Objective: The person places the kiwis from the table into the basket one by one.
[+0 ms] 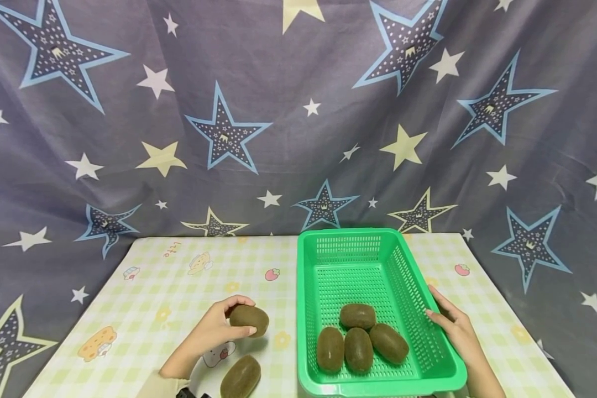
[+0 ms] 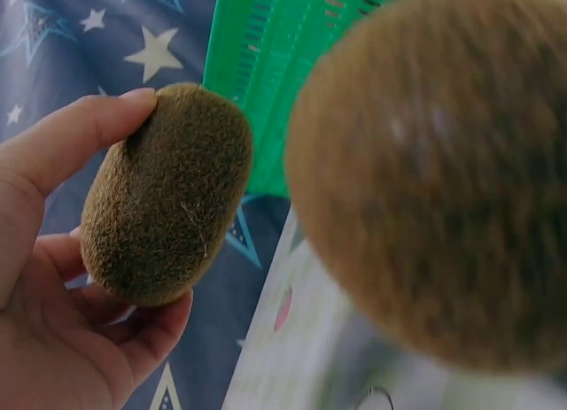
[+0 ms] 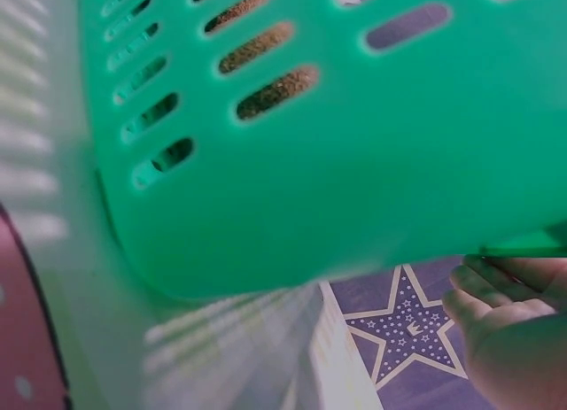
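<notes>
My left hand (image 1: pixel 220 327) grips a brown fuzzy kiwi (image 1: pixel 249 320) above the checked cloth, left of the green basket (image 1: pixel 305 309). In the left wrist view, the thumb and fingers hold that kiwi (image 2: pixel 168 193) from both sides. A second kiwi (image 1: pixel 241 377) lies on the cloth just below the hand and looms large (image 2: pixel 434 175) near that camera. Several kiwis (image 1: pixel 359 344) sit together in the near half of the basket. My right hand (image 1: pixel 456 326) holds the basket's right rim, with the thumb on top; its fingers (image 3: pixel 496 295) show under the rim in the right wrist view.
A checked cloth with printed fruit and cartoon figures covers the table (image 1: pixel 159 293). A dark curtain (image 1: pixel 278 138) with stars hangs behind the table and along both sides. The basket walls rise between the left hand and the kiwis inside.
</notes>
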`<state>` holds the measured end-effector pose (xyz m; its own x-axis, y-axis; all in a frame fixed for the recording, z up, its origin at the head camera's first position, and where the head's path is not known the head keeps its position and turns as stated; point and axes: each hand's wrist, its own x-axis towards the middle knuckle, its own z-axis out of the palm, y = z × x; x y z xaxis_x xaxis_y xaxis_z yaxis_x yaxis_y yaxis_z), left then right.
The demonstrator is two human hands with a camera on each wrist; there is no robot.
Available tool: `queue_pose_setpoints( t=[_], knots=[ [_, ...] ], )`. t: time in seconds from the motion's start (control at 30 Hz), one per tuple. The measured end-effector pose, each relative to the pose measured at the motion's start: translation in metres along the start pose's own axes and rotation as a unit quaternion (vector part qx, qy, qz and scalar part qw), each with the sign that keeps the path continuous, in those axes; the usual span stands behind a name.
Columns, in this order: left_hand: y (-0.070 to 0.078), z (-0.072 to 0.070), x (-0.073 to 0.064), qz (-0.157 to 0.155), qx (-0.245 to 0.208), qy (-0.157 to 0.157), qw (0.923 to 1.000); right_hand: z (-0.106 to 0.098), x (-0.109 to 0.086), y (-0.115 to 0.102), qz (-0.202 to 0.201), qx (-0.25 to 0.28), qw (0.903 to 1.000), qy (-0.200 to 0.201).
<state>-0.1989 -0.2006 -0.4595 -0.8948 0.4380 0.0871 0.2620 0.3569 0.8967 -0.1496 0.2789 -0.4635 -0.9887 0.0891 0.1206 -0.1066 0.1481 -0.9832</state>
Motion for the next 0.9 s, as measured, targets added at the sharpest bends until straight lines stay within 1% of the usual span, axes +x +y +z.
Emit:
queue_pose_setpoints(
  t=[0.1, 0.33, 0.43, 0.53, 0.7, 0.9],
  knots=[
    [0.004, 0.004, 0.004, -0.005, -0.006, 0.005, 1.0000, 0.000, 0.000, 0.001, -0.003, -0.001, 1.0000, -0.004],
    [0.015, 0.015, 0.012, -0.002, -0.004, 0.011, 0.9999, -0.001, 0.000, 0.001, -0.008, -0.001, 1.0000, -0.002],
    [0.021, 0.020, 0.016, -0.001, -0.011, 0.016, 0.9998, 0.000, 0.000, 0.001, -0.009, 0.001, 1.0000, -0.003],
    [0.026, 0.023, 0.018, 0.010, -0.021, 0.020, 0.9995, 0.001, 0.000, 0.000, -0.010, 0.006, 0.9999, -0.004],
    [0.031, 0.026, 0.019, 0.035, -0.027, 0.013, 0.9990, 0.001, 0.000, 0.000, -0.007, 0.008, 0.9999, -0.004],
    [0.039, 0.028, 0.021, 0.039, -0.030, 0.015, 0.9986, 0.000, 0.000, 0.001, -0.003, 0.006, 1.0000, 0.002]
  ],
)
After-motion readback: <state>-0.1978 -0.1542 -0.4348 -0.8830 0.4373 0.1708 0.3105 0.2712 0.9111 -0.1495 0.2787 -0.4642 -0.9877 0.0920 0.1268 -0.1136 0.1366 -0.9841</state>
